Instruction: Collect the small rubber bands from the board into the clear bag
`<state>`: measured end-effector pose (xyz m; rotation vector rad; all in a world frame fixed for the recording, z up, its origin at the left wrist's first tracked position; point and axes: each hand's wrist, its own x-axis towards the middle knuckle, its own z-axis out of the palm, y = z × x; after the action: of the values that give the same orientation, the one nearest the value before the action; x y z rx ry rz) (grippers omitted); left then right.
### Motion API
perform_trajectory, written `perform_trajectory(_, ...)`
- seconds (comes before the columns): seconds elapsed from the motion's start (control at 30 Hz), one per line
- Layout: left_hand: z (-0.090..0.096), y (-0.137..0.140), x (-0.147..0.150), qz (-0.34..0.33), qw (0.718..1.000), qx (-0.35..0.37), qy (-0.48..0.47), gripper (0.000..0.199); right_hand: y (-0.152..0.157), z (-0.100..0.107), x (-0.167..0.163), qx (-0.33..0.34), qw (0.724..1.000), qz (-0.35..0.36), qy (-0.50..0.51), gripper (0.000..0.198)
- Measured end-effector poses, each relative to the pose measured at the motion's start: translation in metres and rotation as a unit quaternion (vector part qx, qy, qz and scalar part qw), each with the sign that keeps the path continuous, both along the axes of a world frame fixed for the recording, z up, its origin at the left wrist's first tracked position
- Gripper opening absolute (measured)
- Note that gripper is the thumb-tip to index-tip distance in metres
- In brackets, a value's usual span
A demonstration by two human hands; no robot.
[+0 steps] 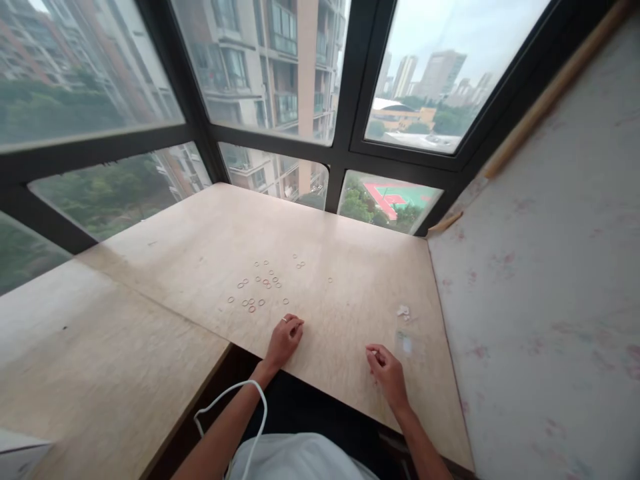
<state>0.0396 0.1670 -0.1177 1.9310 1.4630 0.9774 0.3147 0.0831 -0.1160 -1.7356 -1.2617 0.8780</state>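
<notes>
Many small thin rings [266,283] lie scattered on the pale wooden tabletop [350,293], a few of them reddish. My left hand [286,340] rests near the table's front edge, just below the nearest ring [286,301]. Its thumb and fingers are pinched together, and a finger ring shows on one finger. Farther right, my right hand [388,375] is held with curled fingers, thumb and index tips meeting. Whatever either pinch holds is too small to make out. Beside the right hand are a clear plastic bag [406,343] and small white pieces [403,311].
Dark-framed windows [340,157] border the table's far side. A flower-patterned wall [545,280] closes off the right. A white cord [235,385] loops over my left forearm. A white object [23,448] sits at the lower left corner.
</notes>
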Motion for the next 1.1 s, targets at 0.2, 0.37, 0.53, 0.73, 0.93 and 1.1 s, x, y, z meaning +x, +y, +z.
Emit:
perform_trajectory(0.2,-0.003,-0.002,-0.007,0.016,0.998,-0.008,-0.064,0.015,0.054,0.028,-0.039,0.021,0.999,0.033,-0.006,0.039)
perform_trajectory(0.37,-0.004,0.003,-0.012,0.021,0.995,-0.01,-0.098,0.014,0.138,0.052,-0.094,0.021,0.973,0.154,-0.17,0.038)
perform_trajectory(0.53,-0.007,0.005,-0.013,0.022,0.993,-0.002,-0.115,0.016,0.23,0.059,-0.142,-0.03,0.931,0.201,-0.304,0.047)
perform_trajectory(0.73,-0.008,0.006,-0.012,0.053,0.989,-0.01,-0.136,0.016,0.283,0.048,-0.173,-0.087,0.874,0.233,-0.418,0.042)
perform_trajectory(0.93,-0.009,0.01,-0.011,0.064,0.988,-0.008,-0.138,0.015,0.286,0.038,-0.175,-0.092,0.827,0.266,-0.487,0.03)
perform_trajectory(1.1,-0.009,0.01,-0.011,0.078,0.988,-0.007,-0.136,0.015,0.289,0.036,-0.166,-0.093,0.835,0.276,-0.467,0.032)
